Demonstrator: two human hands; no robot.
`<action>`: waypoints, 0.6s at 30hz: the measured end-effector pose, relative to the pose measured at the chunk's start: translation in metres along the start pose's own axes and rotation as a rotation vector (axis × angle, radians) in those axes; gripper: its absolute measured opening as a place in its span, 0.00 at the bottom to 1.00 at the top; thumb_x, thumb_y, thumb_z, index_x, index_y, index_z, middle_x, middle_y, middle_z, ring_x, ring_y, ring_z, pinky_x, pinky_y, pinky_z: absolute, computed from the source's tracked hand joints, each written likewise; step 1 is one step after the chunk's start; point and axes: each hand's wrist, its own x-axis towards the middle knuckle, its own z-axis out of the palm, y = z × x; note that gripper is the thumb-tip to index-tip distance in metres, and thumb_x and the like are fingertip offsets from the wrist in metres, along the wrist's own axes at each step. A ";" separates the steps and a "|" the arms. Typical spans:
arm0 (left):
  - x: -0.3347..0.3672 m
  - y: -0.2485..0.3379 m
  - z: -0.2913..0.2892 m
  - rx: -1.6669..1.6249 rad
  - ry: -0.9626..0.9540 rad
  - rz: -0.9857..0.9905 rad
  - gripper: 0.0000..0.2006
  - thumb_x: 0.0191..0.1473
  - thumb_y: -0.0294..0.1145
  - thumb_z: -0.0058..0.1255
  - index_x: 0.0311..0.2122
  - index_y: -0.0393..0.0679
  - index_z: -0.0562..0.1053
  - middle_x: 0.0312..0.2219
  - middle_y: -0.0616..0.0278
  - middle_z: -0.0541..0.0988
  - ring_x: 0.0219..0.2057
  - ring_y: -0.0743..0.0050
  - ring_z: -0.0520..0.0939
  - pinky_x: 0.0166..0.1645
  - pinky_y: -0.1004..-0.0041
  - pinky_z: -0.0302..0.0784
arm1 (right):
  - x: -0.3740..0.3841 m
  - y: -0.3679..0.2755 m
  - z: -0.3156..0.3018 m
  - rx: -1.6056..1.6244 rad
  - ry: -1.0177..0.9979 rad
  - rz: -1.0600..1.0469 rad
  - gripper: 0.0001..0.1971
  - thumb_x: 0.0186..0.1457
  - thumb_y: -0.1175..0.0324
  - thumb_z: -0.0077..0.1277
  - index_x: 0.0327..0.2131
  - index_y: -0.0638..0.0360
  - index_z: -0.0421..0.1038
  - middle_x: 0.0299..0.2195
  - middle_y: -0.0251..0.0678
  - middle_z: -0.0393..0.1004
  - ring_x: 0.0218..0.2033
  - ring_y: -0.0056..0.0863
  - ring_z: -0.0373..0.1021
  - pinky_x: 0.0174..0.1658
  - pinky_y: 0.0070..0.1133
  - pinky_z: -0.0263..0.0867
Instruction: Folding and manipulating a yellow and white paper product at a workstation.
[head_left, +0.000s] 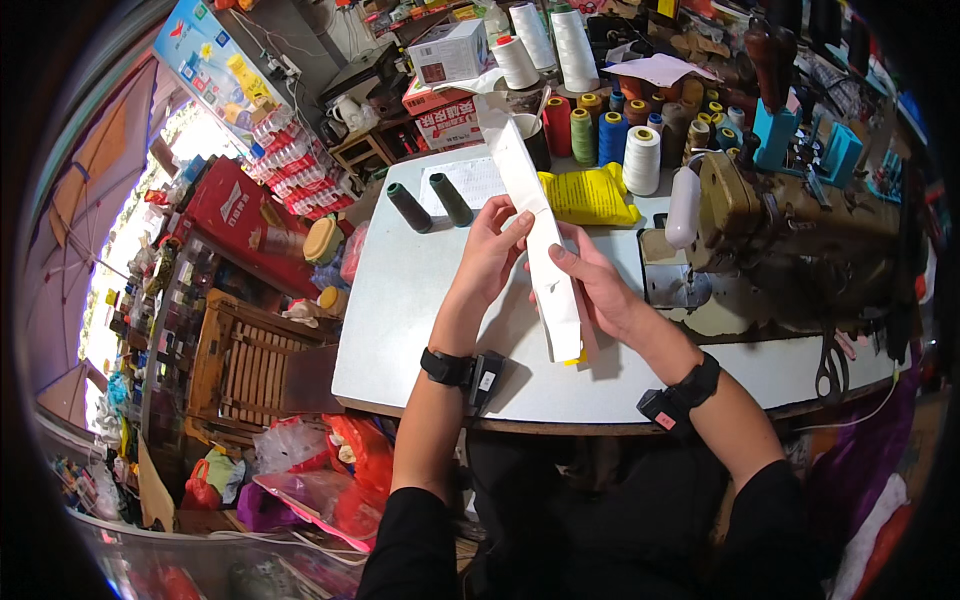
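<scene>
A long, narrow white strip [546, 262], folded or layered, is held up between my two hands above the white table [400, 330]. I cannot tell if it is paper or cloth. Pink and yellow show at its lower end. My left hand [485, 250] is closed on its left edge, thumb on the front face. On the right edge, a little lower, my right hand [600, 285] pinches it, also with the thumb in front. Left of the strip stand two dark green thread spools [408, 208]. A yellow packet [588, 198] lies behind my right hand.
An old sewing machine [770, 215] stands at the right of the table, with black scissors [832, 366] near the front right edge. Several thread cones [641, 160] crowd the back. At left are a wooden chair [255, 365] and plastic bags [350, 460].
</scene>
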 end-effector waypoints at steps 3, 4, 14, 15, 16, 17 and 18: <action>-0.004 0.002 0.005 0.024 0.032 0.018 0.22 0.55 0.28 0.58 0.52 0.41 0.62 0.46 0.60 0.70 0.35 0.82 0.73 0.37 0.81 0.73 | 0.000 -0.002 -0.003 -0.027 -0.014 -0.003 0.31 0.60 0.58 0.53 0.60 0.55 0.48 0.40 0.41 0.71 0.31 0.32 0.75 0.35 0.28 0.74; -0.006 0.003 0.008 0.047 0.082 0.035 0.24 0.55 0.27 0.58 0.53 0.42 0.61 0.46 0.59 0.70 0.36 0.81 0.73 0.38 0.81 0.73 | 0.000 -0.003 -0.003 -0.029 -0.013 -0.007 0.31 0.60 0.58 0.53 0.60 0.55 0.48 0.40 0.41 0.71 0.31 0.32 0.75 0.35 0.28 0.74; -0.001 0.007 0.001 -0.069 -0.047 -0.013 0.25 0.61 0.34 0.47 0.61 0.40 0.58 0.48 0.59 0.74 0.46 0.71 0.75 0.52 0.69 0.71 | 0.000 -0.004 -0.005 -0.058 -0.080 0.034 0.34 0.60 0.60 0.54 0.62 0.57 0.45 0.42 0.44 0.71 0.30 0.33 0.74 0.34 0.29 0.74; -0.002 0.007 0.004 -0.064 -0.071 -0.016 0.25 0.64 0.41 0.42 0.61 0.40 0.59 0.49 0.58 0.74 0.47 0.70 0.75 0.55 0.67 0.70 | 0.000 -0.002 -0.005 -0.067 -0.107 0.052 0.34 0.60 0.61 0.54 0.61 0.57 0.46 0.42 0.45 0.71 0.29 0.33 0.74 0.33 0.29 0.73; -0.001 0.007 0.004 -0.064 -0.070 -0.013 0.25 0.64 0.41 0.42 0.61 0.40 0.59 0.49 0.58 0.74 0.47 0.70 0.75 0.55 0.67 0.70 | 0.000 -0.001 -0.004 -0.068 -0.109 0.051 0.34 0.60 0.61 0.54 0.61 0.57 0.46 0.42 0.45 0.71 0.29 0.33 0.74 0.33 0.29 0.73; 0.000 0.007 0.005 -0.119 -0.038 -0.028 0.25 0.64 0.43 0.42 0.61 0.40 0.59 0.50 0.57 0.74 0.47 0.70 0.75 0.55 0.67 0.70 | -0.001 0.001 -0.003 -0.047 -0.135 0.082 0.34 0.59 0.61 0.54 0.61 0.57 0.46 0.42 0.45 0.71 0.29 0.33 0.74 0.32 0.28 0.73; 0.000 0.008 0.005 -0.175 -0.006 -0.043 0.26 0.65 0.45 0.42 0.61 0.41 0.59 0.50 0.56 0.73 0.48 0.69 0.75 0.56 0.67 0.70 | -0.001 0.001 -0.002 -0.027 -0.161 0.112 0.34 0.59 0.61 0.54 0.61 0.57 0.46 0.42 0.45 0.71 0.28 0.33 0.74 0.32 0.28 0.73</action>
